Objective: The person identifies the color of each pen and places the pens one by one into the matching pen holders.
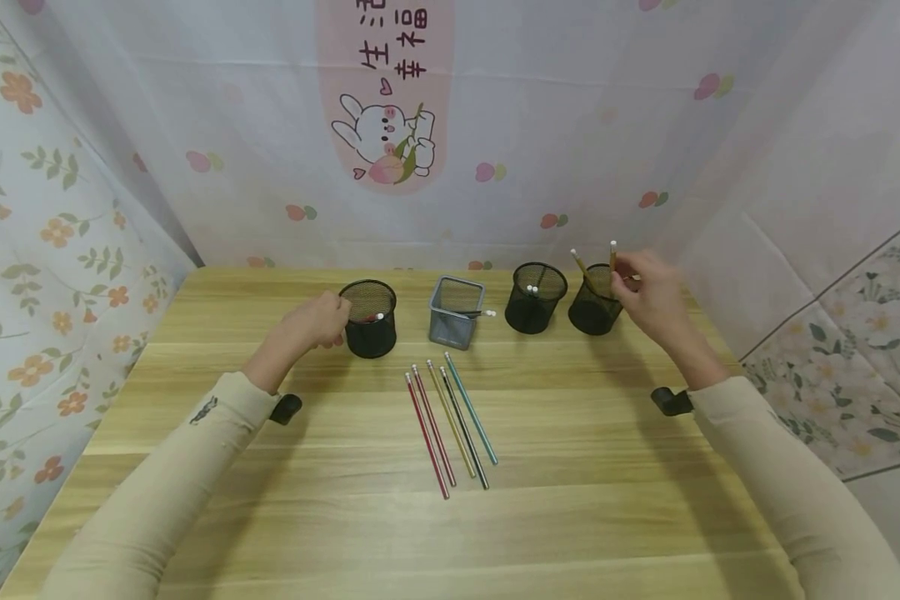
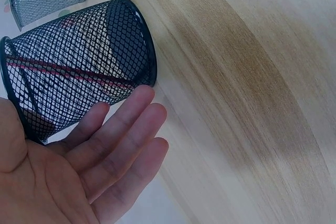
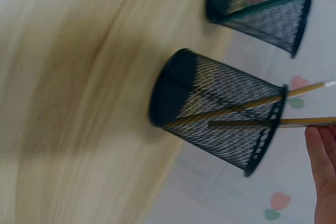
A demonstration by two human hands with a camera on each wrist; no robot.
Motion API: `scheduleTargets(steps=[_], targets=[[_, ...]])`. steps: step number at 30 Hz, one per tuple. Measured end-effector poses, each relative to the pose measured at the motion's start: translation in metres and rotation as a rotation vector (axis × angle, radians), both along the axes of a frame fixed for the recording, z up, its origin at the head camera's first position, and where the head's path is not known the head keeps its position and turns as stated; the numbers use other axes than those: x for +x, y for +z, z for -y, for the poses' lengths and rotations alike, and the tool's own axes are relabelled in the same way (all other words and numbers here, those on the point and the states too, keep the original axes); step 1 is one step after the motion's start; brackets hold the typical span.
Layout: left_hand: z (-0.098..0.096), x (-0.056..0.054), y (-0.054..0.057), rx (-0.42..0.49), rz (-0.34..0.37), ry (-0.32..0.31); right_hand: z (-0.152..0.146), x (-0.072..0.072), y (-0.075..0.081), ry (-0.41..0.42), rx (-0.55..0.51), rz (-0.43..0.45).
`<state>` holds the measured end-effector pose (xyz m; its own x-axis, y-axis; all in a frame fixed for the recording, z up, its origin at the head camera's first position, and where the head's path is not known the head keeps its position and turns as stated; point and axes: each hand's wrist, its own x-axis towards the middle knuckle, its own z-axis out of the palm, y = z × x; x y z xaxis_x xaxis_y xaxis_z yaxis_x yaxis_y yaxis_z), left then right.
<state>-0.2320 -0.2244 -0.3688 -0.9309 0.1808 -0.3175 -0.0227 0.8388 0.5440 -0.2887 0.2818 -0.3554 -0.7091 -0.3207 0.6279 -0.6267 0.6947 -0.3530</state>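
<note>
My right hand pinches a yellow pencil near its eraser end. The pencil's lower part is inside the rightmost black mesh pen cup, beside another yellow pencil leaning on the rim. At the other end of the row, my left hand is beside a round black mesh pen cup. Its fingers are extended loosely along the wall; the thumb tip is out of sight near the rim. Through that mesh a red pencil shows.
Between those cups stand a grey square mesh cup with black pencils and a black cup holding green pencils. Red pencils, a yellow pencil, a black pencil and a teal pencil lie on the wooden table.
</note>
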Motion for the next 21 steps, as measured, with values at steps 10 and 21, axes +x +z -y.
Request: scheduleTargets(steps=[10, 21], targets=[[0.0, 0.0, 0.001, -0.003, 0.012, 0.005, 0.001, -0.009, -0.011, 0.067, 0.036, 0.081], [-0.001, -0.001, 0.001, -0.004, 0.004, 0.008, 0.001, -0.014, -0.012, 0.025, 0.144, 0.222]])
